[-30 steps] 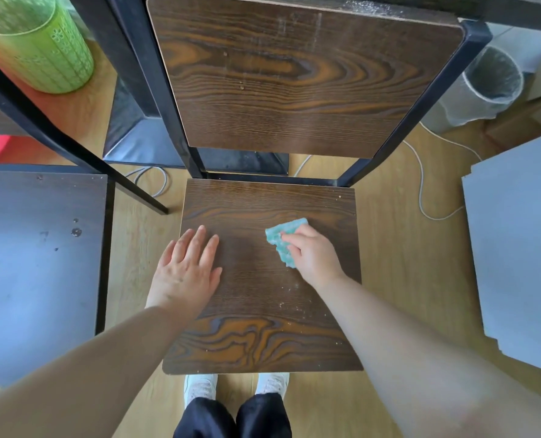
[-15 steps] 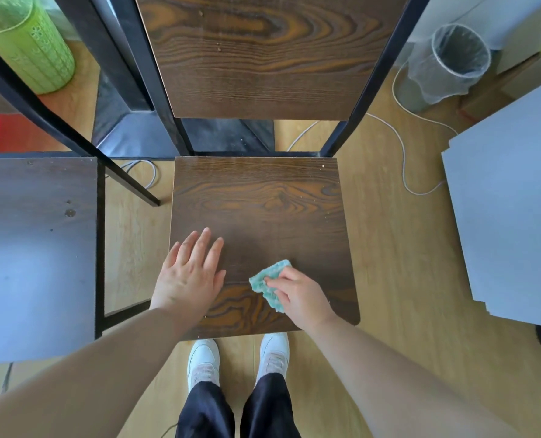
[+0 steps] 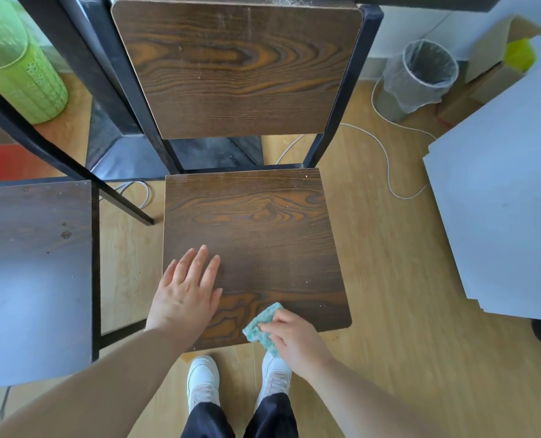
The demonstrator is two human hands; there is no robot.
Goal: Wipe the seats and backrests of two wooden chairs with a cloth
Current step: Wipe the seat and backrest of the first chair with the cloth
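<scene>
While the left hand (image 3: 185, 292) is laid flat on the near left part of the chair seat (image 3: 256, 229), its fingers (image 3: 199, 263) straight and slightly spread and nothing held, a teal cloth (image 3: 260, 324) is pinched in the curled fingers (image 3: 273, 325) of the right hand (image 3: 296, 339). The cloth is pressed against the seat at its front edge, right of centre, and its lower end is seen past that edge. Pale specks are scattered on the right side of the seat and along the top of the backrest (image 3: 237, 67), which stands upright in a black frame. A second chair seat (image 3: 32, 279), dark and under glare, is set just beside the first on the left. White shoes (image 3: 202, 379) are planted on the wooden floor (image 3: 389, 279) before the chair. A green bin (image 3: 22, 71) is placed far left, a lined wastebasket (image 3: 420, 74) far right, with a white cable (image 3: 386, 153) trailed near it and a grey board (image 3: 499, 200) beside it.
</scene>
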